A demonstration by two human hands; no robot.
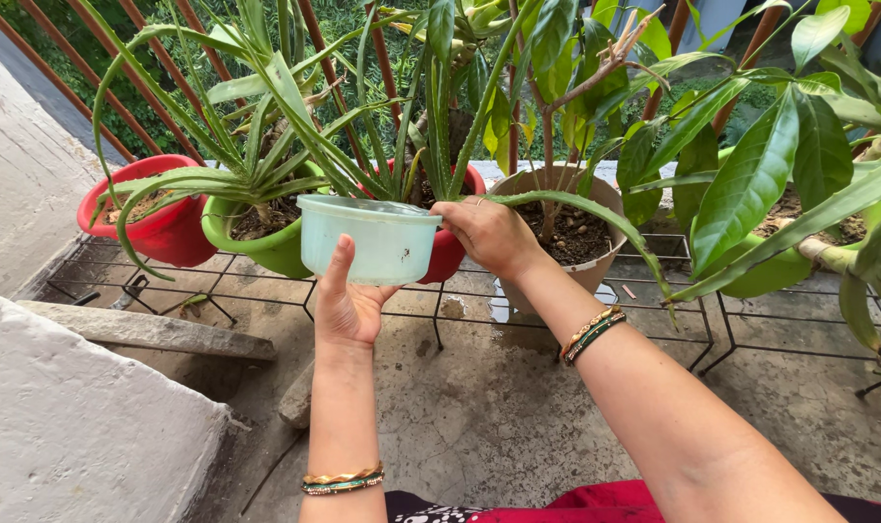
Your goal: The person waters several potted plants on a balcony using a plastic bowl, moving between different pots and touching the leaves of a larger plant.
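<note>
A pale blue round plastic container [368, 237] is held level in front of a row of potted plants. My left hand [347, 302] cups it from below with the thumb up its front. My right hand [489, 232] grips its right rim. Both wrists wear bangles. Just behind the container stands a red pot [452, 254] with a spiky aloe plant, whose leaves reach over the container.
A red pot [160, 230] and a green pot [266, 247] stand at the left, a beige pot [595, 266] and a green pot [770, 276] at the right, all on a wire rack [518, 334]. A white wall [63, 436] rises at the left. A railing runs behind.
</note>
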